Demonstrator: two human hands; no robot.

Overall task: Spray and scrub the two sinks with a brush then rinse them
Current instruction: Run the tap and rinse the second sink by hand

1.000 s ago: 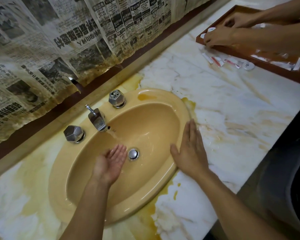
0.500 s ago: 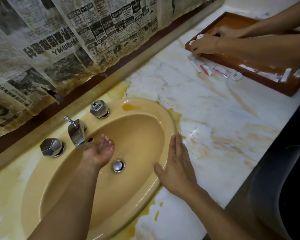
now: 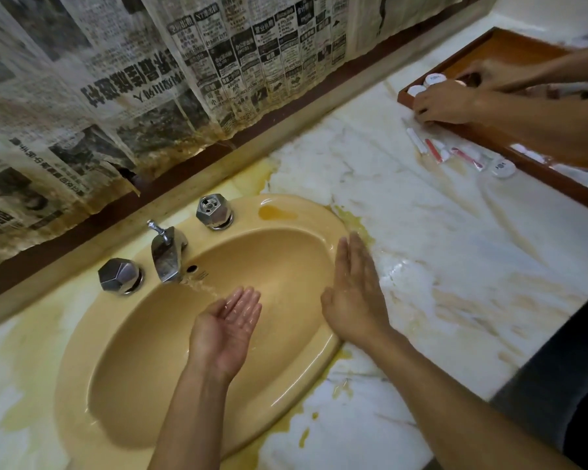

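A yellow oval sink (image 3: 123, 351) is set in a marble counter (image 3: 455, 266). Water runs from the chrome faucet (image 3: 166, 257), which stands between two chrome knobs (image 3: 119, 276) (image 3: 214, 212). My left hand (image 3: 226, 327) is cupped palm up in the basin, just under the stream, wet and holding no object. My right hand (image 3: 353, 296) lies flat, fingers together, on the sink's right rim, palm down. No brush or spray bottle is in view, and only one sink shows.
At the far right another person's hands (image 3: 445, 103) handle small white jars in a wooden tray (image 3: 540, 154). Small sachets (image 3: 445, 152) and a white lid (image 3: 503, 168) lie on the counter beside it. Stained newspaper (image 3: 150, 79) covers the wall behind.
My left hand pulled back from the faucet mouth and turned palm up under the stream. My right hand stayed on the rim. The other person's hands shifted in the tray.
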